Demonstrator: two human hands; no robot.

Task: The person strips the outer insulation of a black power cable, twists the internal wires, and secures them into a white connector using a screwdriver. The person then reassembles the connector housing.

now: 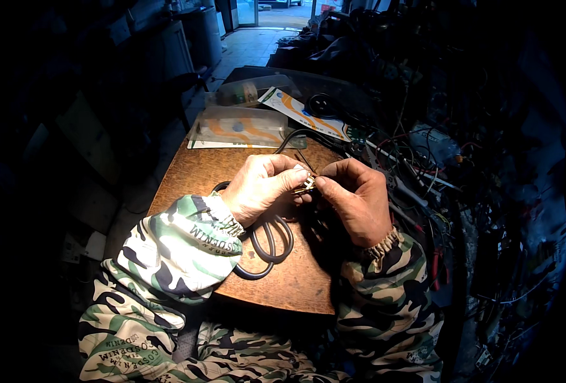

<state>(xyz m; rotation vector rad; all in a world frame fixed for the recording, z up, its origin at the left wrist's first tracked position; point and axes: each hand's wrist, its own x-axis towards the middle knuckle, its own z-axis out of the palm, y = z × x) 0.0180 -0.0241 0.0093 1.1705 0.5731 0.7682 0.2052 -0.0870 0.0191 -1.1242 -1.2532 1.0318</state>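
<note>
Over the wooden table (308, 274), both hands meet at a small brass-and-white part (308, 184), perhaps the inside of a plug; its exact kind is too small to tell. My left hand (260, 185) is closed, pinching the part between thumb and fingers. From the other side, my right hand (361, 198) is closed too, thumb and forefinger pressed at the part's right edge. A thick black cable (289, 237) lies in loops beneath and beside the left hand. Its far stretch arches behind the hands; whether it joins the part is hidden by the fingers.
Clear plastic packaging (232, 121) and a printed orange-and-white card (296, 110) lie at the table's far side. A coiled black cord (324, 105) rests by the card. Tangled wires and tools crowd the right, including pliers (410, 191) and a red-handled tool (435, 271).
</note>
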